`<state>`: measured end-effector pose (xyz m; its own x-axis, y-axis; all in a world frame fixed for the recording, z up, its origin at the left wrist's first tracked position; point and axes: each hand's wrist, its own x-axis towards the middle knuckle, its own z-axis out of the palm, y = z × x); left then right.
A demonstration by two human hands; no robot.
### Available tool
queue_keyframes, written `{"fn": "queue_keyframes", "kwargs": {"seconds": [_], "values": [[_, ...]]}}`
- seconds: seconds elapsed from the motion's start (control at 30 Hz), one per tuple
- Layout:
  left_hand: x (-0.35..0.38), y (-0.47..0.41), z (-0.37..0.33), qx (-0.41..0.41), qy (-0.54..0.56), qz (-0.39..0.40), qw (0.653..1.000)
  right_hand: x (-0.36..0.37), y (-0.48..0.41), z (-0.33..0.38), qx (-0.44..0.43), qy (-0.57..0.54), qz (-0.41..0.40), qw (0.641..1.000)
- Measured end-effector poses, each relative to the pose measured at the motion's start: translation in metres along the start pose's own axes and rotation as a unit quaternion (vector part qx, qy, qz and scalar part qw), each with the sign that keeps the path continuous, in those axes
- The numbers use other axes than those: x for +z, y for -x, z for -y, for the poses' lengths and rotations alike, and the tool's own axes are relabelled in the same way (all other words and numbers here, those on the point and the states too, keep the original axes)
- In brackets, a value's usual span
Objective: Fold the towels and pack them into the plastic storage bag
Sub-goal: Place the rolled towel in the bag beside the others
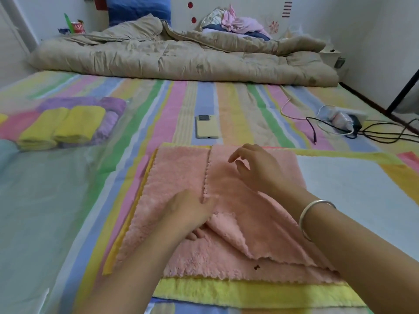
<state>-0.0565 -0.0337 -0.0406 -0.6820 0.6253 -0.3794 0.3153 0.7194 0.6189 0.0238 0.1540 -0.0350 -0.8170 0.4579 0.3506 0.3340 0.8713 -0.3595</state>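
A pink fluffy towel (181,173) lies on the striped bed, its right half folded over to the middle. Under it lie a yellow towel (226,291) and a white towel (353,189). My left hand (188,211) pinches the folded edge near the front, thumb on top and fingers tucked under the flap. My right hand (256,171), with a silver bangle on the wrist, hovers over the folded half with loosely bent fingers and holds nothing. The clear plastic storage bag (45,189) lies at the left, with folded yellow towels (61,128) and a purple towel (106,105) inside.
A phone (206,126) lies face down beyond the pink towel. Chargers and cables (347,125) sprawl at the right. A beige quilt (181,57) is bunched across the far end of the bed, with clothes (238,23) behind it.
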Motion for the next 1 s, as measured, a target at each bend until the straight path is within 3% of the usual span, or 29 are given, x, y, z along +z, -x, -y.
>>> {"fn": "queue_keyframes", "kwargs": {"seconds": [0.13,0.2,0.33,0.43,0.53,0.63,0.77,1.0], "values": [[0.002,-0.007,0.000,-0.008,-0.070,0.055,0.996,0.021,-0.047,-0.003,0.009,0.126,0.025,0.992],[-0.001,-0.007,-0.002,-0.005,-0.054,0.087,0.995,0.031,-0.062,-0.005,0.043,0.169,0.061,0.983],[-0.007,-0.001,0.008,0.041,-0.030,0.108,0.993,0.046,-0.071,-0.007,0.082,0.156,0.115,0.978],[-0.008,0.009,0.015,0.094,-0.068,0.107,0.987,0.042,-0.070,-0.004,0.115,0.074,0.066,0.988],[-0.004,0.021,0.021,0.123,-0.034,0.081,0.989,0.039,-0.068,0.000,0.118,0.055,0.013,0.991],[-0.002,0.037,0.028,0.147,0.074,0.021,0.986,0.036,-0.069,0.007,0.120,0.029,-0.007,0.992],[-0.010,0.055,0.040,0.128,0.202,-0.026,0.971,0.030,-0.075,0.021,0.093,0.087,-0.051,0.991],[-0.033,0.071,0.074,0.133,0.212,-0.064,0.966,0.047,-0.099,0.056,0.121,-0.035,-0.040,0.991]]}}
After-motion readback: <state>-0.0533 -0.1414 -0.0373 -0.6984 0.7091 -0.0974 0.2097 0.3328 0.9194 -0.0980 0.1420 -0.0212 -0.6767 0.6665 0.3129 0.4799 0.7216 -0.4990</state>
